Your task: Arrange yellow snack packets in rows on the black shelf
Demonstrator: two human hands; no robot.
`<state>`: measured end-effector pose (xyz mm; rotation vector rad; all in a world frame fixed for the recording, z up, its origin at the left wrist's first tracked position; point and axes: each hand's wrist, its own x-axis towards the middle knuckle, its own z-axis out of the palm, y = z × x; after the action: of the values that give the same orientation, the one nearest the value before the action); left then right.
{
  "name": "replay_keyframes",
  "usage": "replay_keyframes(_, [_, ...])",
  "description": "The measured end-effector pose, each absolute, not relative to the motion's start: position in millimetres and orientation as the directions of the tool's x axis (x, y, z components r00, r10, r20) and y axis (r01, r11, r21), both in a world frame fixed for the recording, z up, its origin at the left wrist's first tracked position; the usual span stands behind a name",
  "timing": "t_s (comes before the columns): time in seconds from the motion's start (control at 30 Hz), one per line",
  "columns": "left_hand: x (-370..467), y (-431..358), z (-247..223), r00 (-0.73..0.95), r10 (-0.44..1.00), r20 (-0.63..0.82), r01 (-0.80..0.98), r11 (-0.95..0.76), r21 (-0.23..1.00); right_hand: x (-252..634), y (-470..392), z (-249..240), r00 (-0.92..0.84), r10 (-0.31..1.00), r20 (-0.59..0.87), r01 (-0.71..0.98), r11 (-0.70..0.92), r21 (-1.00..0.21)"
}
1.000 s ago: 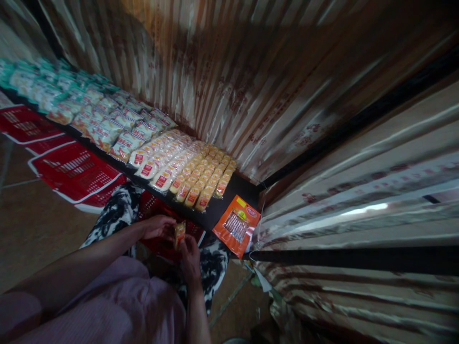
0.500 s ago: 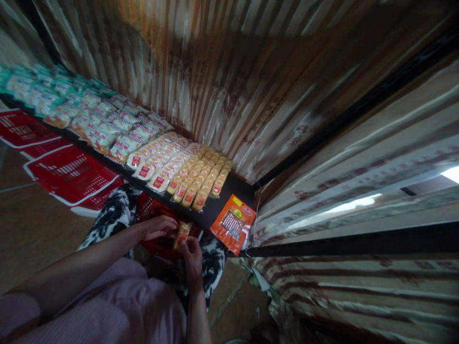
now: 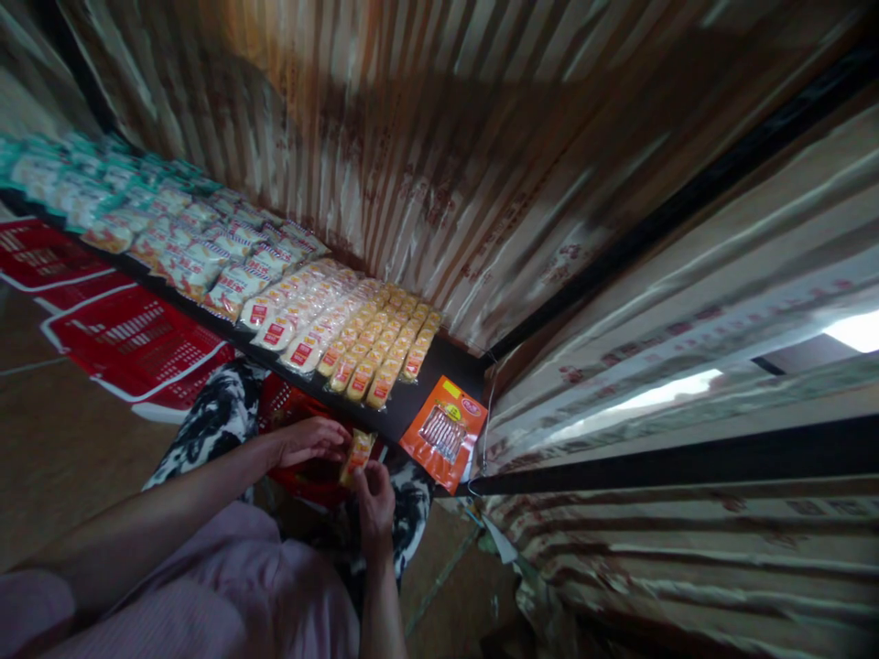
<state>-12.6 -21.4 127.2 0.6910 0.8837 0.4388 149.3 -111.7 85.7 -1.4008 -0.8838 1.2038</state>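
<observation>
A small yellow wrapped snack packet (image 3: 358, 450) is above my lap, in front of the black shelf. My right hand (image 3: 375, 494) pinches its lower right edge between thumb and fingers. To its left is my left hand (image 3: 317, 441), fingers stretched toward the packet; whether the fingertips touch it is hard to see. Similar yellow packets (image 3: 383, 343) lie in rows on the shelf just beyond, next to rows of pale packets (image 3: 302, 320) with red labels. A red basket (image 3: 275, 403) shows partly between my knees, below the hands.
An orange pouch (image 3: 445, 432) lies at the right end of the black shelf (image 3: 398, 421). White snack bags (image 3: 240, 284) and green-edged bags (image 3: 79, 188) fill its left. Red baskets (image 3: 137, 339) stand along the shelf's front left. A striped curtain (image 3: 412, 165) hangs behind.
The packet and both hands have shifted slightly to the right. My right hand keeps its pinch on the packet, and the camera view has moved a little.
</observation>
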Motion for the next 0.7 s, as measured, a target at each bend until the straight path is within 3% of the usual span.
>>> replay_keyframes(0.7, [-3.3,-14.5,127.1,0.618,0.629,-0.471,-0.050,0.630,0.775,153.9,-105.5,81.7,0.380,0.916,-0.130,0.034,-0.155,-0.987])
